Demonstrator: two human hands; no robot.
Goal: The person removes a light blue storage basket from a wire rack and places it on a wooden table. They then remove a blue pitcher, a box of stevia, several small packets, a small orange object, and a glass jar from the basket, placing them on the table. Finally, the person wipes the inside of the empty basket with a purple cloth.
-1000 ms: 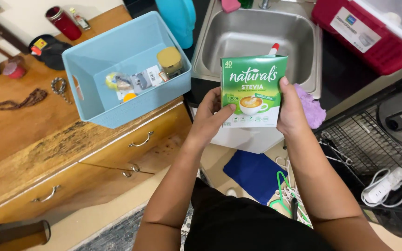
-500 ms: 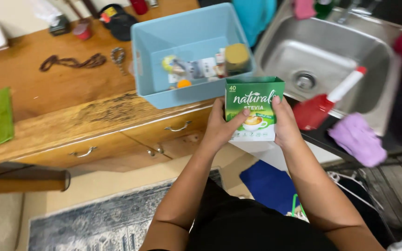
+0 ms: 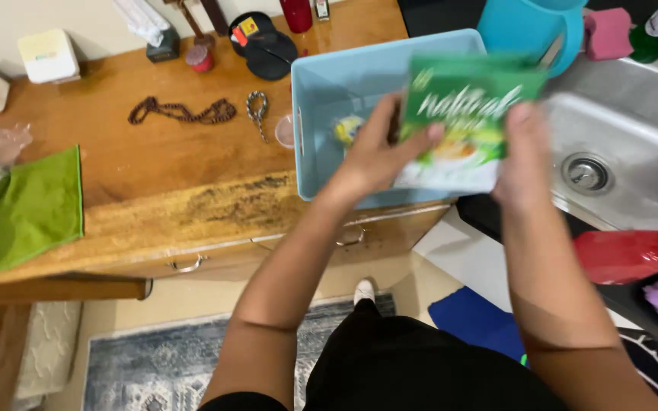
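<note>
We see a wooden counter (image 3: 154, 160) with a steel sink (image 3: 634, 144) at its right. On the counter stands a light blue bin (image 3: 329, 99). Above the bin's right part we hold a green and white box (image 3: 466, 122), blurred, between both hands. Our left hand (image 3: 378, 156) has its fingers (image 3: 420, 138) clamped on the box's left edge; our right hand (image 3: 523, 156) grips the right edge. A green cloth (image 3: 32, 209) lies far left, a brown bead chain (image 3: 180, 113) behind.
</note>
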